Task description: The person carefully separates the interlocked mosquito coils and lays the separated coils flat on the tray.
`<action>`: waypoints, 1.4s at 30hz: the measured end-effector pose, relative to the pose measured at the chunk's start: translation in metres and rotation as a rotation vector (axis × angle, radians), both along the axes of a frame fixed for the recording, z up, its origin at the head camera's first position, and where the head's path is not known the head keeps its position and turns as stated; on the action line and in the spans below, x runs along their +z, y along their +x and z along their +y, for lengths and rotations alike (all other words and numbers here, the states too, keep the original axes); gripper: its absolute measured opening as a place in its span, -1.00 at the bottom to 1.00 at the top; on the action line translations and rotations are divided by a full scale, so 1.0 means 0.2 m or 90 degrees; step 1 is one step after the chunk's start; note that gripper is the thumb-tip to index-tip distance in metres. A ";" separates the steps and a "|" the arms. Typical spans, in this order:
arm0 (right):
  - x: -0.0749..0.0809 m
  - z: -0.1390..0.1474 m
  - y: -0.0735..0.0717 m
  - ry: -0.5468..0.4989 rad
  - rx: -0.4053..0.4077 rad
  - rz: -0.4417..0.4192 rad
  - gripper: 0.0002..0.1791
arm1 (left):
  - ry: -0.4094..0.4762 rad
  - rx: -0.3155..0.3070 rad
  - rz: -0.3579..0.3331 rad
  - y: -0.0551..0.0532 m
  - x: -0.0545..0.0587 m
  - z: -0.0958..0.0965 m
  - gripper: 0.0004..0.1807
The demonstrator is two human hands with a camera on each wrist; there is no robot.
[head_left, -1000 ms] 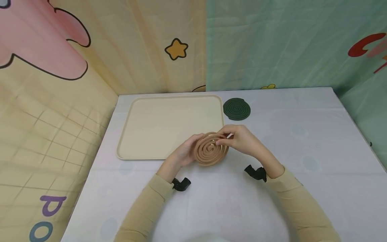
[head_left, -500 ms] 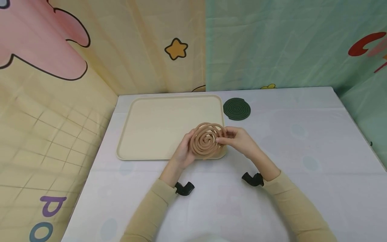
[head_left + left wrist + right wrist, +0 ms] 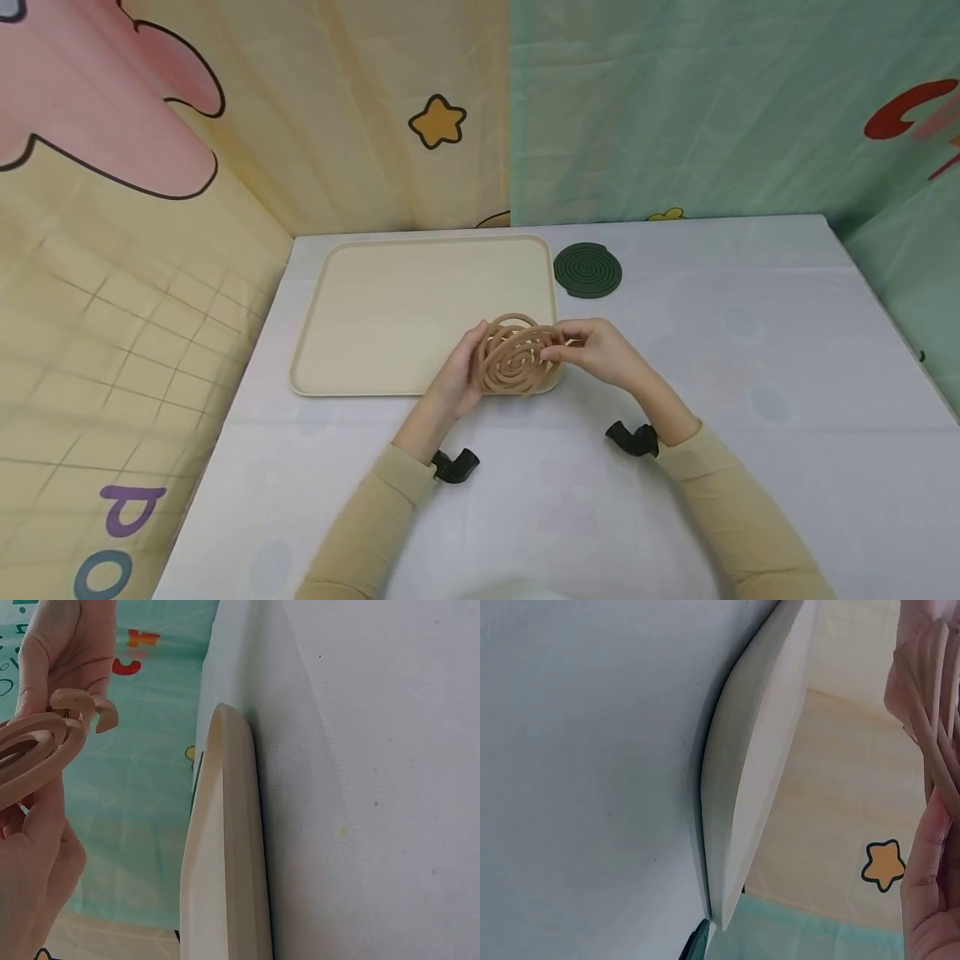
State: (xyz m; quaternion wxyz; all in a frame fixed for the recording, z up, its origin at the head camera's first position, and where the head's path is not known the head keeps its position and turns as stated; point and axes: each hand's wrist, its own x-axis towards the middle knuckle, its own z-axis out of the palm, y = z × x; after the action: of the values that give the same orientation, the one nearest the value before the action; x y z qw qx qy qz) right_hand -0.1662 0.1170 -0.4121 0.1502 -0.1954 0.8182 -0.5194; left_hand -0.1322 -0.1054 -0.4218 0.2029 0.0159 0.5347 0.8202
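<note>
The brown coil [image 3: 517, 363] is up in the air, over the near right corner of the tray [image 3: 405, 308]. It is in both hands. The left hand [image 3: 456, 379] grips the coil's left side, on the tray's near edge as the head view shows it. The right hand [image 3: 602, 357] pinches the coil's right side with thumb and fingers, just past the tray's right edge. So the coil lies between the hands and touches both; neither hand is nearer to it. It is round, so it has no long way. Its loops are not flat: some stand up and cross over others, with gaps between. In the left wrist view a loose end [image 3: 106, 716] pokes out by the hand at the top.

The tray is flat with a low rim, and it lies on the table [image 3: 750, 358]. It is longer from left to right. The brown coil is above the tray, not in it, and the left wrist view shows them apart. The green coil [image 3: 588, 270] lies flat on the table, just beside the tray's far right corner. I cannot tell if they touch.
</note>
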 end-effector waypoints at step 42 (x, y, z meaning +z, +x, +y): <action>0.03 -0.03 0.00 0.033 -0.051 0.091 -0.82 | -0.081 -0.038 -0.012 -0.02 0.02 -0.02 -0.37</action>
State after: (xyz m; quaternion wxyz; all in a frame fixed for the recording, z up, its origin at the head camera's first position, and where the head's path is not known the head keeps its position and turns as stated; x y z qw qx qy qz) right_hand -0.1668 0.1103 -0.4052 0.0752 -0.1950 0.8471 -0.4886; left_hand -0.1361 -0.1099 -0.4173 0.2330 0.0114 0.5833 0.7780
